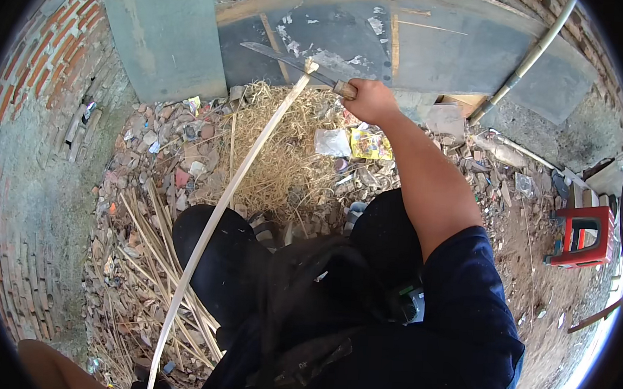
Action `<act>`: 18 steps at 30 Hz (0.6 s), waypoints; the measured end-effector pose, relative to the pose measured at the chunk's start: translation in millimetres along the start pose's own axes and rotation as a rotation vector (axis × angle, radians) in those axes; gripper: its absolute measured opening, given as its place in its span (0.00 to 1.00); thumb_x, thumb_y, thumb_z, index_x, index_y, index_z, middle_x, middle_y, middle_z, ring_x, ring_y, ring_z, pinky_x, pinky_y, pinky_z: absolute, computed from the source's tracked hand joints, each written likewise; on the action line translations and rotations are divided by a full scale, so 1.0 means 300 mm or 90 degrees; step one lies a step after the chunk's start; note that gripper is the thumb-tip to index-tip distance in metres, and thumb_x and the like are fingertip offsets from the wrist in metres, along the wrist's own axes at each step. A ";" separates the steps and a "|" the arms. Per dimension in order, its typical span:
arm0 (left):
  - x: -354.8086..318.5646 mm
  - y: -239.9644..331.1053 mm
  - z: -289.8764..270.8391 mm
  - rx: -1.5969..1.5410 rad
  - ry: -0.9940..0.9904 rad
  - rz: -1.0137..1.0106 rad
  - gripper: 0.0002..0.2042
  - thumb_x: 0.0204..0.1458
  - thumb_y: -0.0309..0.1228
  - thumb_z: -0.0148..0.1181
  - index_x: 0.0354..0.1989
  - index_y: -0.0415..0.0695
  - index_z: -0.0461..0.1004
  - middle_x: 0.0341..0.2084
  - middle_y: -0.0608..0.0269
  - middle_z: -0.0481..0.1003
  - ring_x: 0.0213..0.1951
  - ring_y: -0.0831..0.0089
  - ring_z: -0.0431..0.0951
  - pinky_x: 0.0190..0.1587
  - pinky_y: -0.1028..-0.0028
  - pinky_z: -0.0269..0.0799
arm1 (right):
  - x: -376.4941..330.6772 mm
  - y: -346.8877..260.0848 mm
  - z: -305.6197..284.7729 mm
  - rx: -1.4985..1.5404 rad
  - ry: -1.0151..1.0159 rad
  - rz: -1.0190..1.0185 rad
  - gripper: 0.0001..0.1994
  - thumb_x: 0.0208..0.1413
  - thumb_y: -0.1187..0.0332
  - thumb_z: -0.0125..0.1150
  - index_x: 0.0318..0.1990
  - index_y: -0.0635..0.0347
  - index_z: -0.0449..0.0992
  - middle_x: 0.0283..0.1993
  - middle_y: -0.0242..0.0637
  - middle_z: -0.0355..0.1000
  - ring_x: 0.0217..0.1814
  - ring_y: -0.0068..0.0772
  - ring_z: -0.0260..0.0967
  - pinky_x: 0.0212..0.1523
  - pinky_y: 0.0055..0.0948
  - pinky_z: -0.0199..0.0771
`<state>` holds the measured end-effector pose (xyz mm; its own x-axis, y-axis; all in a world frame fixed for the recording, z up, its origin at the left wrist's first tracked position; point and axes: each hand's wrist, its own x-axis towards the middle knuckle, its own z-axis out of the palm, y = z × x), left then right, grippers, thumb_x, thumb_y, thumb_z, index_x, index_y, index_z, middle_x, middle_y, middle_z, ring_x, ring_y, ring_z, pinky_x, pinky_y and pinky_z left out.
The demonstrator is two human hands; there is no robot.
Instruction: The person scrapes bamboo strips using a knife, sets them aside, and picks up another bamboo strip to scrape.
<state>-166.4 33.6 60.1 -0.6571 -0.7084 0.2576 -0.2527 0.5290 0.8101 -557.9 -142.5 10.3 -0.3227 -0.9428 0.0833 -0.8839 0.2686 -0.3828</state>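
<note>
A person stands in a narrow brick-walled yard, seen from above their own head. Their right hand is closed tight around the pale wooden handle of a large knife, a long dark metal blade held out ahead, its edge resting against the top end of a long bamboo strip. The strip is pale, smooth and slim, curving from the blade down past the person's dark trouser knee toward the lower left edge of the view. Only a bare forearm shows there, so whether the left hand grips the strip's lower end cannot be told.

The work looks partly done: a heap of fine, straw-coloured shavings lies on the ground ahead, and a spread of cut bamboo sticks lies to the left of the person's legs. The strip in hand appears only at the start of a cut, with the blade at its tip.

The ground is rough rubble of broken brick, stones and scraps of plastic wrapper. Flat grey boards lean against the wall in front, and a red plastic stool stands well apart to the right.
</note>
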 end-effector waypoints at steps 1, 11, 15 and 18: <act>0.001 0.003 0.011 -0.007 -0.008 0.004 0.33 0.59 0.58 0.47 0.55 0.36 0.71 0.48 0.50 0.75 0.55 0.58 0.72 0.61 0.57 0.62 | -0.006 -0.007 0.001 -0.001 0.004 0.000 0.20 0.48 0.55 0.63 0.48 0.52 0.80 0.46 0.45 0.79 0.50 0.49 0.77 0.53 0.45 0.77; 0.007 0.055 0.061 -0.051 -0.031 0.070 0.31 0.58 0.55 0.49 0.55 0.36 0.70 0.48 0.50 0.74 0.55 0.57 0.71 0.61 0.58 0.62 | -0.064 -0.006 -0.028 0.013 -0.007 0.034 0.20 0.48 0.55 0.63 0.48 0.51 0.79 0.48 0.45 0.78 0.52 0.49 0.76 0.54 0.45 0.76; 0.000 0.070 -0.002 -0.029 0.002 0.094 0.31 0.58 0.54 0.50 0.55 0.36 0.70 0.48 0.50 0.74 0.55 0.57 0.71 0.61 0.58 0.62 | -0.073 -0.027 -0.011 -0.007 0.000 0.035 0.19 0.49 0.56 0.60 0.48 0.52 0.79 0.49 0.46 0.78 0.53 0.51 0.75 0.55 0.45 0.76; -0.016 0.097 -0.079 -0.025 0.038 0.114 0.31 0.58 0.54 0.51 0.55 0.36 0.70 0.48 0.50 0.74 0.55 0.57 0.71 0.61 0.58 0.62 | -0.083 -0.026 -0.026 -0.015 -0.012 0.040 0.19 0.49 0.57 0.60 0.49 0.52 0.79 0.50 0.46 0.78 0.54 0.50 0.75 0.56 0.45 0.75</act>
<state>-153.7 41.4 94.8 -0.6459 -0.6314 0.4292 -0.1071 0.6315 0.7679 -545.6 -119.7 18.5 -0.3719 -0.9273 0.0421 -0.8696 0.3321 -0.3654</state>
